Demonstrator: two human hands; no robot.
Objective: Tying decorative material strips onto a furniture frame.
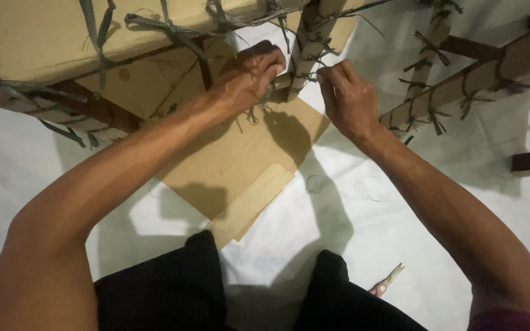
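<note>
Your left hand (249, 83) and right hand (345, 98) pinch thin grey-green twine (305, 76) with closed fingers at upper centre; flat brown cardboard sheets (240, 165) lie below, red-handled scissors (387, 282) on the white floor (351, 208) at lower right.

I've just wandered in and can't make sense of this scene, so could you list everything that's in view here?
Cardboard-wrapped frame: one, tan, across the top, bound with ties.
Raffia ties: many, grey-green, knotted along the frame bars.
Wrapped upright bar: one, tan, between the two hands.
Flat cardboard sheets: a few, tan, on the floor under the hands.
Floor: white, with loose thread scraps.
Scissors: one, pinkish handles, floor at lower right.
Dark trousers: black, bottom centre.
Left hand: gripping a tie at the bar.
Right hand: pinching a tie strand at the bar.
</note>
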